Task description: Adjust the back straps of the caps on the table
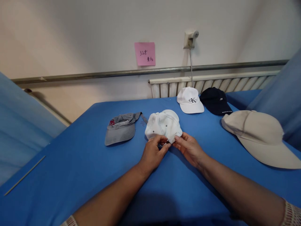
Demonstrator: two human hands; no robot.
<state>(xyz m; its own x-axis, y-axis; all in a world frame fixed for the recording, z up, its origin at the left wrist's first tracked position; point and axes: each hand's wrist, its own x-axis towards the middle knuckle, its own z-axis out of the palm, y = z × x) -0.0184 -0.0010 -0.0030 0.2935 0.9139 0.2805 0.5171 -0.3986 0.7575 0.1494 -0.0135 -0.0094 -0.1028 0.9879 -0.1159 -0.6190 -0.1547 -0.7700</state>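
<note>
The person's left hand [153,153] and right hand [190,149] pinch the pale cap [163,124] along its near edge; most of it lies beyond the fingertips, right of the gray cap [120,134].

Holds the pale cap [163,124] by its near edge in left hand [152,153] and right hand [190,149], over the blue sheet [91,172]. Has the grey cap [121,129] to the left, the white cap [188,99], black cap [213,99] and beige cap [261,130] to the right.

A blue-covered table [94,163] bears five caps [163,124] and a thin strip [25,175]
</note>
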